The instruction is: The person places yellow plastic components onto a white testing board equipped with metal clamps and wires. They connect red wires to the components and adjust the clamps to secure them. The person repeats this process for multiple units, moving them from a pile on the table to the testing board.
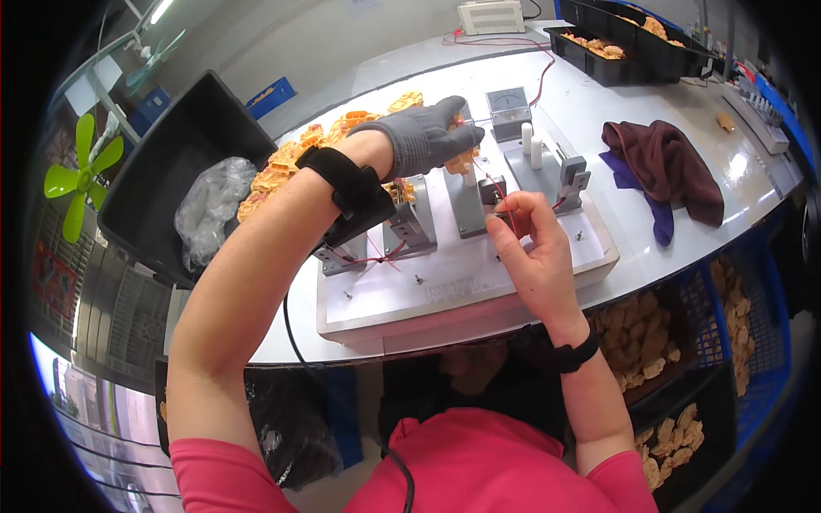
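Note:
My left hand (438,137), in a grey glove, is closed around an orange plastic part (463,162) at the middle grey fixture (463,205) on a white board (410,299). My bare right hand (540,252) is at the front of that fixture, thumb and forefinger pinched beside a small metal block (493,191). A thin red wire (505,203) runs to these fingertips; what they pinch is hidden. Similar grey fixtures stand on either side, the left one (410,224) partly behind my left wrist. Two white pegs (536,150) rise from the right one.
Orange parts (278,171) are heaped left of the board, beside a black bin (162,162) with a clear plastic bag (214,205). A meter (509,107) stands behind the fixtures. A brown cloth (671,167) lies right. Black trays (633,68) of parts sit far right.

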The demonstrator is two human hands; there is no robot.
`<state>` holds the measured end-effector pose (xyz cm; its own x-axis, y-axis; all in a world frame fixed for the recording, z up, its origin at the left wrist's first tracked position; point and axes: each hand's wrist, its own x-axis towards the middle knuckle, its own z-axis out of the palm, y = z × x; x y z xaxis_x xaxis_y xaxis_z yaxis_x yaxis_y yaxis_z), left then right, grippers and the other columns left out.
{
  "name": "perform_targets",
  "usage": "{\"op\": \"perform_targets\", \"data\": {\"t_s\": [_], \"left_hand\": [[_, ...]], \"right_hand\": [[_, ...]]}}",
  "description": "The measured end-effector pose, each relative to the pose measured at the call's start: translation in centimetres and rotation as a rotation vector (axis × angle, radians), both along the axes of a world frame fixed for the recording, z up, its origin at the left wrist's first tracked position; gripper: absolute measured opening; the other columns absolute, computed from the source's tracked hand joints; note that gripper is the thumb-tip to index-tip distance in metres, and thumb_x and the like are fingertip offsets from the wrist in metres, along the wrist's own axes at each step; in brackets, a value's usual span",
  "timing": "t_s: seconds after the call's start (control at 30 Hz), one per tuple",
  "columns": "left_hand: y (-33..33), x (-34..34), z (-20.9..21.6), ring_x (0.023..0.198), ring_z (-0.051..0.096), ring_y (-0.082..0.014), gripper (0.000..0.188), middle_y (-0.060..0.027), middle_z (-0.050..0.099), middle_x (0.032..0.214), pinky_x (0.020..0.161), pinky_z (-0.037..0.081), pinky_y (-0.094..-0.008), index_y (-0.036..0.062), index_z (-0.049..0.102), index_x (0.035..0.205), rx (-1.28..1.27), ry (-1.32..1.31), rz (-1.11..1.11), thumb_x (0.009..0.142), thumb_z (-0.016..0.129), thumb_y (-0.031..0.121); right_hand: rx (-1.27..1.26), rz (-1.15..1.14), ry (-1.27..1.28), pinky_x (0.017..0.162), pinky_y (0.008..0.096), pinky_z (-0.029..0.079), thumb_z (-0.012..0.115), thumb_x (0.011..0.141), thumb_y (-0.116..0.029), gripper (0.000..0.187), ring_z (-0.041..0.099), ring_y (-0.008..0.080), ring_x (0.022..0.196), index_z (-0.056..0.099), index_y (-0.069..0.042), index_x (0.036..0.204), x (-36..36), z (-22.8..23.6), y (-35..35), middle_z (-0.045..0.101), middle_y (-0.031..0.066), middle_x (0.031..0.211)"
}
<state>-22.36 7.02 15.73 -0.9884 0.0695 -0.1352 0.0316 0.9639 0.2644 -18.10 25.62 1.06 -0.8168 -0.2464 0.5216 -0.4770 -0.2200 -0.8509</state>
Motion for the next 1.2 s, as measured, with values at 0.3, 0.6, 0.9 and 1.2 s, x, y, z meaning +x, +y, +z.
{"op": "perform_targets", "data": {"t_s": [0.3, 0.6, 0.9, 1.2], "left_hand": [[0.2, -0.7, 0.2, 0.065, 0.065, -0.0167, 0.06, -0.0126, 0.07, 0.091, 0.059, 0.052, -0.0348, 0.0017, 0.049, 0.124, 0.092, -0.131, 0.055, 0.094, 0.049, 0.054], [1.4, -2.9, 0.6, 0.066, 0.066, -0.0169, 0.054, -0.0104, 0.069, 0.097, 0.061, 0.057, -0.0325, 0.0062, 0.05, 0.123, -0.139, -0.222, -0.068, 0.097, 0.048, 0.053], [1.3, -2.3, -1.2, 0.059, 0.065, -0.0183, 0.054, -0.0165, 0.069, 0.093, 0.052, 0.056, -0.033, 0.0074, 0.035, 0.133, 0.136, -0.268, 0.134, 0.095, 0.051, 0.043], [2.7, -2.1, -1.7, 0.076, 0.068, -0.0155, 0.051, -0.0091, 0.072, 0.109, 0.067, 0.059, -0.033, 0.0086, 0.044, 0.125, -0.008, -0.413, 0.074, 0.1, 0.045, 0.053]], "right_hand": [[0.019, -0.005, -0.023, 0.07, 0.0248, 0.046, 0.07, 0.092, -0.013, 0.019, 0.054, 0.0088, 0.072, 0.06, -0.003, 0.105, 0.6, 0.2, -0.2, 0.057, 0.0015, 0.086], [0.044, -0.04, 0.013, 0.069, 0.0241, 0.045, 0.069, 0.094, -0.016, 0.019, 0.052, 0.0076, 0.073, 0.061, -0.005, 0.106, 0.0, -0.4, -0.3, 0.055, -0.0015, 0.08], [-0.001, -0.037, 0.017, 0.069, 0.0235, 0.044, 0.069, 0.094, -0.016, 0.018, 0.051, 0.007, 0.072, 0.061, -0.005, 0.104, 0.1, -0.4, -0.3, 0.054, -0.0018, 0.079], [0.04, -0.034, 0.014, 0.066, 0.0227, 0.043, 0.069, 0.094, -0.016, 0.018, 0.05, 0.0067, 0.072, 0.06, -0.003, 0.104, 0.1, -0.2, 0.0, 0.053, -0.0013, 0.08]]}}
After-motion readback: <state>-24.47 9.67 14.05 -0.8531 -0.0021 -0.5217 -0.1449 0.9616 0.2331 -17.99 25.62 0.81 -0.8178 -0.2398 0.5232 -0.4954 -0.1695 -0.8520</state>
